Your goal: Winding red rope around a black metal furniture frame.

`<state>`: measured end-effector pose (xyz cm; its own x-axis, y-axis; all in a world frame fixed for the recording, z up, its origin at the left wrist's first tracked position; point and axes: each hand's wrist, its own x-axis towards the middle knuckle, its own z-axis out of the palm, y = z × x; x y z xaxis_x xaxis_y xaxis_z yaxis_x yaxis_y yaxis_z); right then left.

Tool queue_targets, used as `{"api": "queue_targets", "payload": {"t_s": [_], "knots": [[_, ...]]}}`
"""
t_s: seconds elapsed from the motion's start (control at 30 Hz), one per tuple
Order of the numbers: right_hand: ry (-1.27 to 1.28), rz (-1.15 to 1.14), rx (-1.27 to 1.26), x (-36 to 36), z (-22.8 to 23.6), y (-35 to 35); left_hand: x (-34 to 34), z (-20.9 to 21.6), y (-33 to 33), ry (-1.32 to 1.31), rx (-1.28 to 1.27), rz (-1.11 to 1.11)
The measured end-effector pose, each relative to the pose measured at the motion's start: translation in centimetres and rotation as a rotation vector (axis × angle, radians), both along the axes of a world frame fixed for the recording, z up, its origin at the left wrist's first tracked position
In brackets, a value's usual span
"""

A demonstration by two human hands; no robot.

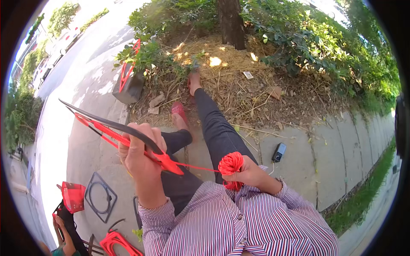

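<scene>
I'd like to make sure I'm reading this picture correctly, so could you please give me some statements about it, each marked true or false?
1. The left hand has its grip on a dark frame with red cord on it. True.
2. A red strand stretches from there to the right hand. True.
3. The right hand is empty. False: it holds a bundle of red cord.
4. The square frame with a ring inside hangs from the tree. False: it lies on the pavement.
5. A small dark device is on the pavement, to the right of the person's legs. True.
6. The person's shirt is plain green. False: it is striped.
</scene>
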<state>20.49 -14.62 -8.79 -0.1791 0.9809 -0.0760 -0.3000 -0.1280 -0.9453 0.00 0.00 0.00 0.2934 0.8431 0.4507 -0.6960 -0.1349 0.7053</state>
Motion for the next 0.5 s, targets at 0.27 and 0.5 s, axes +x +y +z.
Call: {"api": "queue_targets", "payload": {"t_s": [0.27, 0.5], "knots": [[0.026, -0.093, 0.041, 1.7, -1.1, -0.5, 7.0, 0.5, -1.5, 0.234, -0.012, -0.077], [0.066, -0.393, 0.027, 4.0, 0.6, -2.3, 6.9, -1.5, 0.0, 0.231, -0.041, -0.051]]}}
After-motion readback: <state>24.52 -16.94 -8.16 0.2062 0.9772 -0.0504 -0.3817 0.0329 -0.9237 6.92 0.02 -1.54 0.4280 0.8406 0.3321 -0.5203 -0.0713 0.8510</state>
